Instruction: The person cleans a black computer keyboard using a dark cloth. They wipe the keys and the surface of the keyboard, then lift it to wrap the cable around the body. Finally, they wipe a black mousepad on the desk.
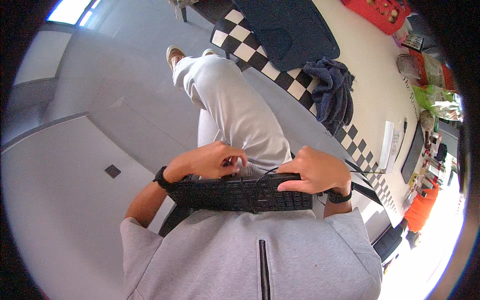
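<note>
A black computer keyboard (217, 197) stands tilted across my lap, its keys towards my torso. A thin black cable (267, 173) loops over its upper edge, and a strand runs down across the keys near the middle. My right hand (315, 170) grips the right part of the keyboard, thumb on the key side and fingers over the top edge. Just above the upper edge, left of the cable loop, my left hand (212, 159) has its fingers curled. Whether those fingers pinch part of the cable is hidden.
To the right runs a table with a checkered cloth (296, 88), bearing a dark blue towel (333, 93), a dark mat (288, 30) and a white boxy device (388, 146). Bags, an orange cloth (422, 206) and a red basket (384, 15) lie farther along. A white panel (71, 168) stands left.
</note>
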`<state>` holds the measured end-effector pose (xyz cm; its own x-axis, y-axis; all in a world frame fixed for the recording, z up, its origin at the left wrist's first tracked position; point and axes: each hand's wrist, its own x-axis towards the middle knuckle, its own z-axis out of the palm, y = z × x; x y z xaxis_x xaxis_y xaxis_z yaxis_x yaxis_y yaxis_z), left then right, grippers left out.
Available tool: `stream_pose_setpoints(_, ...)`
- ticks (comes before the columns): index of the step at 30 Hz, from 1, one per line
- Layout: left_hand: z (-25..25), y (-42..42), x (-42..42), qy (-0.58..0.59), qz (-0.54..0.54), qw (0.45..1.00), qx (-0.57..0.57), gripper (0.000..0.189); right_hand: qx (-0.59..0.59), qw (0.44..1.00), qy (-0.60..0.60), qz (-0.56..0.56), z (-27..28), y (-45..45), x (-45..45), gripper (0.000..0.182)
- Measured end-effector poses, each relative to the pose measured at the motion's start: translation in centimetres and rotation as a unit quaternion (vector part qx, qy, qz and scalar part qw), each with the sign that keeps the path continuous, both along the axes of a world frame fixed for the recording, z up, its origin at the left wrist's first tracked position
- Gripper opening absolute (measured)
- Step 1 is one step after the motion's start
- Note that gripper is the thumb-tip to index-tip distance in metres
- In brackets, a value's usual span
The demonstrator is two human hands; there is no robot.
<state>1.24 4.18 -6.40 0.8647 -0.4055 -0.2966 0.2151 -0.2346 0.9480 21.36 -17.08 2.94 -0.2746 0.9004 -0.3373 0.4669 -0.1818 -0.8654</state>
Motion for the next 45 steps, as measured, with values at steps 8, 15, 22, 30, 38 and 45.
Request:
stream_pose_setpoints(8,-2.5,0.3,1.8,-0.005,0.014,1.0,-0.017,0.019,0.042,0.999,-0.019,-0.014,-1.5,0.9,1.0,0.03)
stream_pose_setpoints(15,2.4,0.7,-0.2,-0.014,0.032,0.998,0.054,0.017,-0.011,0.999,-0.008,-0.035,-1.3,-1.2,1.1,0.031)
stream_pose_setpoints(22,3.9,1.6,-1.3,-0.025,0.037,0.996,0.076,0.023,0.05,0.998,-0.037,0.0,0.7,-1.3,-0.2,0.031)
stream_pose_setpoints(30,3.0,2.3,-2.2,0.161,0.081,0.978,-0.11,0.014,0.088,0.991,-0.087,0.041,6.2,-2.7,-1.3,0.029)
stream_pose_setpoints(38,2.1,3.0,-2.9,0.177,0.03,0.969,-0.172,0.014,0.126,0.982,-0.116,0.078,7.8,-3.7,-2.5,0.035)
stream_pose_setpoints(45,2.1,4.8,-4.3,0.216,-0.016,0.928,-0.302,0.017,0.115,0.991,-0.064,-0.014,6.4,-4.9,1.3,0.037)
